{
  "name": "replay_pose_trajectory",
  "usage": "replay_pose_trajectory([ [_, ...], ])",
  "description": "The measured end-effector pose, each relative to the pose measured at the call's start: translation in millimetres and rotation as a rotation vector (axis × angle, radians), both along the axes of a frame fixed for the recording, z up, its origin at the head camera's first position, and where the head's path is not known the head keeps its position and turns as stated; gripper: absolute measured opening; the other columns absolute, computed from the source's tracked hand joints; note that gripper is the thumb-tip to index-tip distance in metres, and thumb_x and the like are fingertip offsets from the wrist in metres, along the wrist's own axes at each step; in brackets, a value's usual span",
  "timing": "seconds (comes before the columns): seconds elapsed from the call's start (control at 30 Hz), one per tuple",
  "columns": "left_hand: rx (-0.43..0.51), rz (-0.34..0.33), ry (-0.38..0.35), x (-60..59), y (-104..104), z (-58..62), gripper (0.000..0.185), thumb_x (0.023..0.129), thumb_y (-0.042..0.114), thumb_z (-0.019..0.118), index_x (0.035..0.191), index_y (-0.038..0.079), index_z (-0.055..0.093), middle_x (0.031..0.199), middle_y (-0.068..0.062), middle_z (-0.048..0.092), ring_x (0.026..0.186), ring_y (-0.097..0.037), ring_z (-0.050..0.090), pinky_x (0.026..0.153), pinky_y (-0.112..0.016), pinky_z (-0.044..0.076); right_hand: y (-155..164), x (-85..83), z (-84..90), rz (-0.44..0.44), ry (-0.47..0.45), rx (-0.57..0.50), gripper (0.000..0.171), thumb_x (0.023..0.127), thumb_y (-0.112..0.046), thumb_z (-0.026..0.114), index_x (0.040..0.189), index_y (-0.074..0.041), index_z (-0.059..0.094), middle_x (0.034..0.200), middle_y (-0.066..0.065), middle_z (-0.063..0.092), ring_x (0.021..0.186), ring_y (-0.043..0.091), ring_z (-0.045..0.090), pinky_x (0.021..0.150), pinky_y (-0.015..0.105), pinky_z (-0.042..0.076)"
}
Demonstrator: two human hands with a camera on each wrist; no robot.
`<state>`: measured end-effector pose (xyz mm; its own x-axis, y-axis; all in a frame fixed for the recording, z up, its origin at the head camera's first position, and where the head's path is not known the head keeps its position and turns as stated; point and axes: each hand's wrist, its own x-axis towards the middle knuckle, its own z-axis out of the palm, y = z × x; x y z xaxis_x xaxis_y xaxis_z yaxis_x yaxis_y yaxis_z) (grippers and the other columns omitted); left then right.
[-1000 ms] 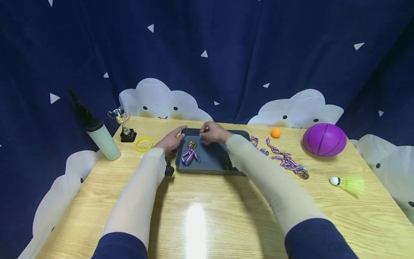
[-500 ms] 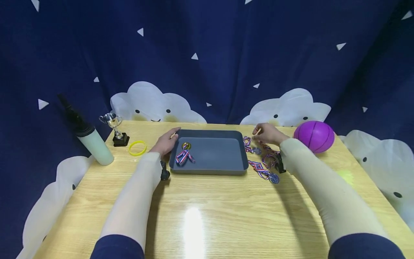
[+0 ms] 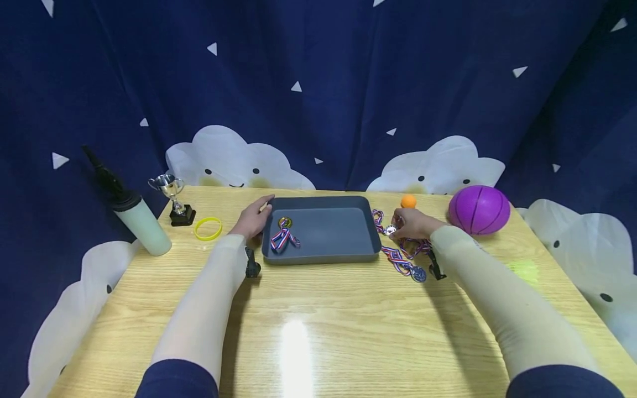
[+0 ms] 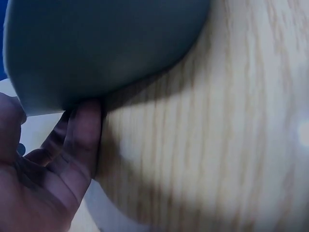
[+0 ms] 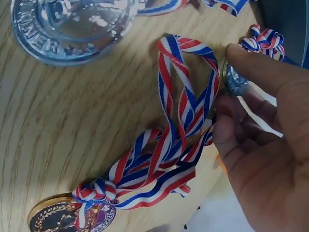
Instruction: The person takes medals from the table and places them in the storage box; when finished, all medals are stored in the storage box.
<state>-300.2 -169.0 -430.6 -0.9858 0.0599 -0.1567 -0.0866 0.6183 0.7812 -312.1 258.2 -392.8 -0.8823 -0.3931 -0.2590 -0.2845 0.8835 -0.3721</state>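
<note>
My left hand (image 3: 252, 219) holds the left side of a dark grey tray (image 3: 323, 258); in the left wrist view its fingers (image 4: 87, 125) touch the tray's outer wall (image 4: 106, 43) low down, by the tabletop. Inside the tray, at its left, lies a gold medal (image 3: 285, 223) on a striped ribbon. To the right of the tray, my right hand (image 3: 413, 224) pinches a silver medal (image 5: 236, 79) by its edge between thumb and finger. That medal stands tilted on edge, its knotted ribbon (image 5: 265, 41) beside the tray.
Another silver medal (image 3: 418, 273) and a bronze-coloured medal (image 5: 53, 215) lie near the right hand. Further right are an orange ball (image 3: 408, 201), a purple ball (image 3: 479, 210) and a shuttlecock (image 3: 525, 271). A trophy (image 3: 174, 199), yellow wristband (image 3: 208, 228) and bottle (image 3: 144, 226) stand left.
My right hand has gone from over the tray to the medals on the right, then down, and now pinches a silver medal. My left hand stays at the tray's left side.
</note>
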Motion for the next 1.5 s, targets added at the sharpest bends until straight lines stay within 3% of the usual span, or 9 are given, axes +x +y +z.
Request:
replay_pose_trajectory([
  [0.13, 0.009, 0.002, -0.011, 0.3, 2, 2.0, 0.052, 0.116, 0.031, 0.033, 0.167, 0.024, 0.029, 0.171, -0.02, 0.031, 0.149, -0.042, 0.044, 0.127, -0.058, 0.034, 5, -1.2, -0.5, -0.01, 0.059, -0.03, 0.026, 0.091, -0.009, 0.078, 0.103, 0.002, 0.058, 0.092, 0.015, 0.064, 0.088, 0.028, 0.06, 0.085, 0.046, 0.053],
  [0.33, 0.02, 0.012, -0.031, -0.2, 5, 3.3, 0.051, 0.116, 0.031, 0.031, 0.167, 0.027, 0.028, 0.169, -0.02, 0.035, 0.141, -0.04, 0.051, 0.121, -0.055, 0.041, 15, -8.4, 8.0, -0.08, 0.071, -0.276, 0.015, 0.097, -0.002, 0.067, 0.109, 0.006, 0.063, 0.088, 0.016, 0.067, 0.077, 0.019, 0.062, 0.068, 0.028, 0.053],
  [0.5, 0.023, 0.02, -0.047, -2.2, 7, 3.1, 0.051, 0.116, 0.033, 0.031, 0.167, 0.03, 0.028, 0.168, -0.02, 0.036, 0.142, -0.039, 0.052, 0.12, -0.055, 0.042, 9, -16.6, 37.6, -0.196, 0.048, -0.561, 0.027, 0.101, -0.003, 0.063, 0.124, 0.009, 0.057, 0.095, 0.009, 0.064, 0.074, 0.007, 0.065, 0.066, 0.019, 0.058],
  [0.63, 0.023, 0.022, -0.054, -3.6, 4, 1.0, 0.052, 0.116, 0.034, 0.031, 0.168, 0.03, 0.027, 0.171, -0.019, 0.032, 0.148, -0.04, 0.046, 0.125, -0.056, 0.037, -11, -19.9, 69.2, -0.207, 0.089, -0.717, 0.03, 0.102, -0.003, 0.064, 0.127, 0.009, 0.052, 0.094, 0.0, 0.065, 0.075, 0.004, 0.07, 0.07, 0.02, 0.061],
  [0.73, 0.025, 0.023, -0.055, -3.0, 5, 1.7, 0.052, 0.116, 0.034, 0.031, 0.168, 0.03, 0.027, 0.171, -0.019, 0.032, 0.148, -0.04, 0.046, 0.125, -0.056, 0.037, -33, -19.5, 87.4, -0.182, 0.087, -0.79, 0.027, 0.102, -0.004, 0.065, 0.125, 0.006, 0.055, 0.09, -0.006, 0.066, 0.077, 0.006, 0.068, 0.07, 0.02, 0.06],
  [0.87, 0.032, 0.019, -0.055, -2.0, 5, 3.0, 0.052, 0.116, 0.034, 0.031, 0.168, 0.03, 0.027, 0.17, -0.019, 0.033, 0.144, -0.04, 0.049, 0.121, -0.057, 0.041, -68, -15.5, 98.2, -0.134, -0.029, -0.828, 0.025, 0.104, -0.006, 0.063, 0.127, 0.002, 0.06, 0.091, -0.005, 0.069, 0.079, 0.009, 0.066, 0.073, 0.022, 0.061],
  [1.13, 0.036, 0.009, -0.051, -2.5, 3, 2.9, 0.052, 0.116, 0.035, 0.031, 0.168, 0.028, 0.027, 0.173, -0.017, 0.028, 0.15, -0.042, 0.043, 0.125, -0.058, 0.035, -141, -13.2, 66.9, 0.012, -0.378, -0.755, 0.026, 0.104, 0.002, 0.057, 0.129, 0.011, 0.059, 0.09, 0.002, 0.069, 0.072, 0.01, 0.068, 0.068, 0.021, 0.06],
  [1.3, 0.026, 0.002, -0.032, -4.5, 3, 1.4, 0.052, 0.116, 0.035, 0.031, 0.168, 0.028, 0.027, 0.174, -0.015, 0.026, 0.154, -0.042, 0.037, 0.128, -0.058, 0.03, -169, -13.4, 35.6, 0.033, -0.393, -0.621, 0.024, 0.105, 0.003, 0.055, 0.126, 0.009, 0.062, 0.088, 0.002, 0.068, 0.07, 0.009, 0.065, 0.068, 0.021, 0.058],
  [1.5, 0.023, 0.008, -0.036, -3.9, 5, 1.0, 0.052, 0.116, 0.035, 0.031, 0.168, 0.028, 0.027, 0.175, -0.015, 0.025, 0.156, -0.042, 0.034, 0.13, -0.058, 0.027, -186, -10.3, 11.4, 0.003, -0.313, -0.515, 0.034, 0.094, 0.015, 0.056, 0.128, 0.011, 0.06, 0.08, 0.004, 0.058, 0.074, 0.014, 0.065, 0.078, 0.031, 0.063],
])
